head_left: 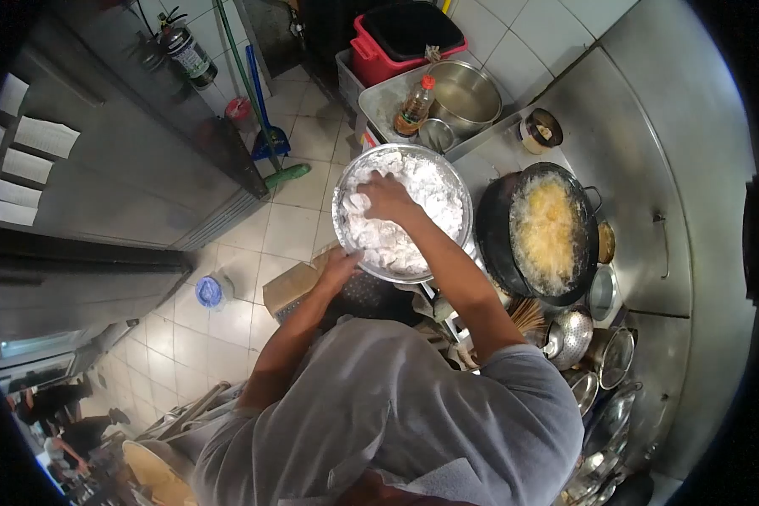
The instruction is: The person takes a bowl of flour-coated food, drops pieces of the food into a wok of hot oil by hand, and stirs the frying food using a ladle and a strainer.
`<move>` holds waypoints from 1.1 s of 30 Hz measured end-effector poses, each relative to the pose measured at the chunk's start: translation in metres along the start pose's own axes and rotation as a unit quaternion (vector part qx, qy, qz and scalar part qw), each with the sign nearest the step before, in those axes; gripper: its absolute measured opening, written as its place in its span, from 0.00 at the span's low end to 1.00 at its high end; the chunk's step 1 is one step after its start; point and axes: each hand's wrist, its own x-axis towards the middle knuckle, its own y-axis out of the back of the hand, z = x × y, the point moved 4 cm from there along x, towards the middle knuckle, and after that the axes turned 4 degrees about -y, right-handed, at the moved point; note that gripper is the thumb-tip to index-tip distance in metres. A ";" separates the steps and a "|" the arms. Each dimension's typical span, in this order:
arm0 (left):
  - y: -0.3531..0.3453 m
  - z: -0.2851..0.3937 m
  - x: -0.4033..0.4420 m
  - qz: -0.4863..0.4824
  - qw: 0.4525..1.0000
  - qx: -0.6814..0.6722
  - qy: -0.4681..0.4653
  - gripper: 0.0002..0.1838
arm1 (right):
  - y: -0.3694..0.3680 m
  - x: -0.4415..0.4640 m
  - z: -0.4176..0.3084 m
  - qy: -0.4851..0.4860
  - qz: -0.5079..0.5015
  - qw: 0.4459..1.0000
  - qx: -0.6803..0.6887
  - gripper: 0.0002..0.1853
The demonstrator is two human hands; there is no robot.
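Right hand [385,199]: palm down, fingers dipped among powder-coated lumps; they are partly buried, so cannot tell whether they close on a piece. Left hand [341,266]: nearer the body, fingers bent at the near-left rim of the metal bowl [336,211]; cannot tell whether they grip it. The bowl lies beneath the right hand and touches the left; white flour-like powder [434,181] and coated lumps cover its inside.

Just beside the left hand, on its left: cardboard box [291,288], flap raised. Right of the right hand, past the bowl: black wok [492,223] with golden food in foaming oil [552,223]. Nearer the body than the wok: bundle of thin sticks [527,315], perforated skimmer [575,334].

Ahead of the right hand, beyond the bowl: red-capped bottle [415,110] upright beside a wide steel pot [464,94]; farther, red bin [368,57] under a black lid. Well left of both hands, on the tiles: blue-lidded tub [209,292]. Far ahead-left: green broom [288,175], blue dustpan [271,145], fire extinguisher [189,57].
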 end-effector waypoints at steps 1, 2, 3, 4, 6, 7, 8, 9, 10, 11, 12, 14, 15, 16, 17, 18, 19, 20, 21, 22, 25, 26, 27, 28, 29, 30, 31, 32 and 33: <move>0.000 0.000 0.000 0.000 1.000 -0.002 0.000 0.20 | -0.001 -0.008 0.008 0.033 0.022 0.999 -0.012 0.35; -0.001 0.003 -0.003 0.002 1.000 -0.001 -0.009 0.20 | -0.003 -0.017 0.017 0.066 0.042 0.997 -0.023 0.34; -0.002 0.004 -0.005 0.005 1.000 -0.002 -0.018 0.20 | -0.011 -0.023 0.036 0.049 0.078 0.995 -0.035 0.34; -0.001 0.002 -0.004 0.006 1.000 -0.005 -0.016 0.20 | -0.016 -0.026 0.051 0.032 0.115 0.992 -0.048 0.34; 0.001 -0.002 -0.001 -0.002 1.000 0.017 -0.010 0.19 | 0.009 -0.046 0.063 -0.092 0.085 0.990 0.057 0.33; -0.001 0.000 0.000 -0.003 1.000 0.017 -0.011 0.19 | 0.008 -0.046 0.074 -0.054 0.090 0.989 0.106 0.31; -0.003 0.007 -0.004 -0.002 1.000 0.025 -0.009 0.20 | 0.009 -0.044 0.081 -0.013 0.095 0.983 0.154 0.30; -0.003 0.008 -0.006 -0.001 0.999 0.033 -0.005 0.21 | 0.004 -0.040 0.090 -0.013 0.094 0.983 0.154 0.30; -0.003 0.008 -0.007 -0.001 0.999 0.035 -0.004 0.21 | -0.002 -0.037 0.097 -0.014 0.119 0.983 0.138 0.29; -0.002 0.006 -0.006 -0.004 0.999 0.035 0.000 0.21 | 0.004 -0.041 0.095 -0.016 0.145 0.982 0.122 0.27; -0.002 0.005 -0.004 -0.009 0.999 0.035 0.002 0.21 | 0.010 -0.044 0.095 -0.019 0.147 0.981 0.123 0.27; -0.002 0.004 -0.002 -0.008 0.999 0.034 -0.003 0.20 | 0.023 -0.049 0.098 -0.080 0.120 0.971 0.190 0.25; -0.001 0.003 -0.003 -0.004 0.999 0.032 -0.006 0.19 | 0.023 -0.048 0.098 -0.072 0.120 0.974 0.176 0.23; 0.000 0.003 -0.003 -0.004 0.999 0.033 -0.006 0.19 | 0.014 -0.040 0.105 -0.073 0.120 0.974 0.177 0.23; -0.001 0.004 -0.003 -0.006 1.000 0.028 -0.006 0.19 | 0.000 -0.027 0.113 -0.048 0.129 0.975 0.174 0.23; 0.000 0.003 -0.003 -0.009 1.000 0.023 -0.005 0.19 | -0.003 -0.023 0.112 -0.023 0.138 0.975 0.172 0.23; 0.000 0.003 -0.002 -0.008 1.000 0.024 -0.006 0.19 | -0.007 -0.020 0.113 -0.023 0.139 0.975 0.172 0.23; 0.001 0.001 -0.001 -0.005 1.000 0.022 -0.006 0.19 | -0.005 -0.020 0.107 -0.038 0.144 0.977 0.151 0.23; 0.001 0.001 -0.001 -0.001 1.000 0.019 -0.007 0.19 | -0.001 -0.021 0.099 -0.053 0.149 0.979 0.130 0.22; 0.002 0.000 -0.001 0.000 1.000 0.020 -0.007 0.19 | 0.002 -0.022 0.091 -0.053 0.149 0.979 0.130 0.22; -0.001 0.003 -0.002 0.001 1.000 0.014 -0.012 0.19 | 0.020 -0.038 0.051 -0.021 0.047 0.998 0.037 0.21; -0.001 0.004 -0.003 0.001 1.000 0.017 -0.010 0.19 | 0.014 -0.034 0.056 -0.024 0.047 0.998 0.036 0.21; -0.001 0.005 -0.003 0.002 1.000 0.021 -0.009 0.19 | 0.006 -0.028 0.062 -0.037 0.052 0.998 0.017 0.21; -0.002 0.005 -0.004 0.001 1.000 0.020 -0.009 0.19 | 0.000 -0.023 0.070 -0.048 0.058 0.997 -0.003 0.21; -0.002 0.006 -0.004 0.006 1.000 0.019 -0.013 0.19 | 0.011 -0.032 0.074 -0.041 0.116 0.990 0.068 0.16; -0.001 0.005 -0.003 0.011 1.000 0.018 -0.018 0.19 | 0.019 -0.038 0.078 -0.042 0.118 0.990 0.066 0.16; 0.001 0.003 -0.002 0.009 1.000 0.019 -0.019 0.19 | 0.028 -0.045 0.083 -0.040 0.150 0.977 0.144 0.16; 0.005 -0.004 0.001 0.003 1.000 0.027 -0.013 0.21 | 0.034 -0.052 0.089 -0.041 0.182 0.958 0.220 0.17; 0.004 -0.004 0.002 -0.008 0.999 0.036 -0.008 0.23 | 0.035 -0.058 0.092 -0.057 0.203 0.958 0.196 0.18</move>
